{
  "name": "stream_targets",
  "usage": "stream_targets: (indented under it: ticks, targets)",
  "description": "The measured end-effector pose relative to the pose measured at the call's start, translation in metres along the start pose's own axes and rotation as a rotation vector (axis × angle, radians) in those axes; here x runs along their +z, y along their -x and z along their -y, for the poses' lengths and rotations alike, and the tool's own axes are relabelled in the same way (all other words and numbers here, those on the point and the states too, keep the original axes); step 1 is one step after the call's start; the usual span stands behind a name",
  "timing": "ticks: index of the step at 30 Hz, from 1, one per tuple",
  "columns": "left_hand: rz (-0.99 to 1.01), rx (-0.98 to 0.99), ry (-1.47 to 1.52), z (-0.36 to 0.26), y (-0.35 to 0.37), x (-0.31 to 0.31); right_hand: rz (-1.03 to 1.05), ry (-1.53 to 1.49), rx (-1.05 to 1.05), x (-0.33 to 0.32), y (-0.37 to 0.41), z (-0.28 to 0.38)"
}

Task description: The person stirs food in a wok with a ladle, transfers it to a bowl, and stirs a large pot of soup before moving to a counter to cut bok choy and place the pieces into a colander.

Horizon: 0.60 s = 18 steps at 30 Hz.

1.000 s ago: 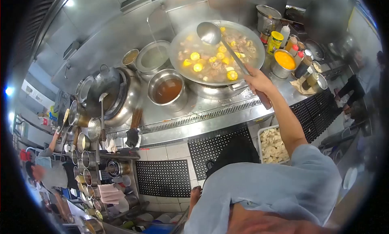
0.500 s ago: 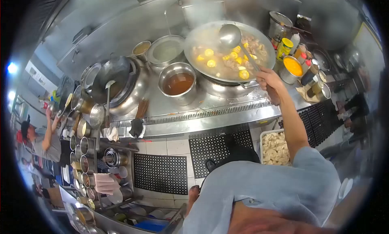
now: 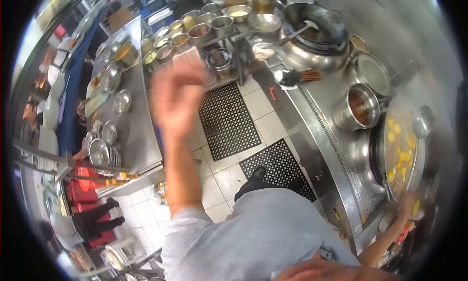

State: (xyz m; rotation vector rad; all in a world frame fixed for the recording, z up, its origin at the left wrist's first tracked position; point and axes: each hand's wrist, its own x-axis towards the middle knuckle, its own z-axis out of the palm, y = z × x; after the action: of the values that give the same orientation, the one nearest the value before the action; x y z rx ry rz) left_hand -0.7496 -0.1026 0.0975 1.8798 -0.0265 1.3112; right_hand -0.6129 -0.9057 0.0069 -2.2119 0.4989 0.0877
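My left hand (image 3: pixel 176 98) is raised in front of the steel rack, smeared by motion, so its fingers do not show clearly. In line with it is a pink cloth (image 3: pixel 191 57) on the rack, partly hidden behind the hand. At the right, my right hand (image 3: pixel 405 204) is closed at the near rim of a large wok (image 3: pixel 423 157), on the handle of a steel ladle (image 3: pixel 423 121). The ladle's bowl rests toward the wok's far side, over broth with yellow corn pieces (image 3: pixel 400 157).
A pot of brown liquid (image 3: pixel 360 108) and a black wok (image 3: pixel 312 25) stand along the stove. Several pots (image 3: pixel 200 31) fill the rack. A steel counter (image 3: pixel 139 125) with stacked bowls (image 3: pixel 101 152) lies left. Black mats (image 3: pixel 229 122) cover the floor. Other people are at the far left.
My view has swung left toward the rack and counter. My left hand has risen from low beside my body into the middle of view. My right hand stays on the ladle.
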Motion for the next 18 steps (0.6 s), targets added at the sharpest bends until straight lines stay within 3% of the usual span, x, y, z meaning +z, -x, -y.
stream_targets:
  ticks: [1,2,4,6,9,12,14,15,18]
  targets:
    - [-0.206,0.002,0.036,-0.056,-0.026,-0.017,0.016,0.006,-0.009,0.003,-0.005,0.004]
    - [-0.264,0.312,-0.009,-0.094,-0.047,-0.044,-0.094,0.251,-0.134,0.003,-0.008,0.006]
    - [-0.217,0.902,-0.066,-0.145,-0.068,-0.084,-0.210,0.486,-0.256,0.013,0.009,0.031]
    - [-0.145,1.143,-0.139,-0.176,-0.068,-0.097,-0.206,0.580,-0.331,0.033,0.041,0.093]
    - [-0.057,1.183,-0.310,-0.193,-0.077,-0.103,-0.040,0.527,-0.271,0.045,0.059,0.149]
    - [-0.091,1.134,-0.408,-0.190,-0.086,-0.112,0.070,0.429,-0.185,0.052,0.060,0.186]
    - [-0.092,1.051,-0.469,-0.178,-0.096,-0.115,0.142,0.530,-0.268,0.071,0.092,0.243]
    - [-0.110,1.025,-0.511,-0.172,-0.098,-0.117,0.309,0.427,-0.541,0.062,0.070,0.233]
    - [-0.196,0.944,-0.604,-0.147,-0.115,-0.124,0.283,0.744,-0.511,0.089,0.148,0.356]
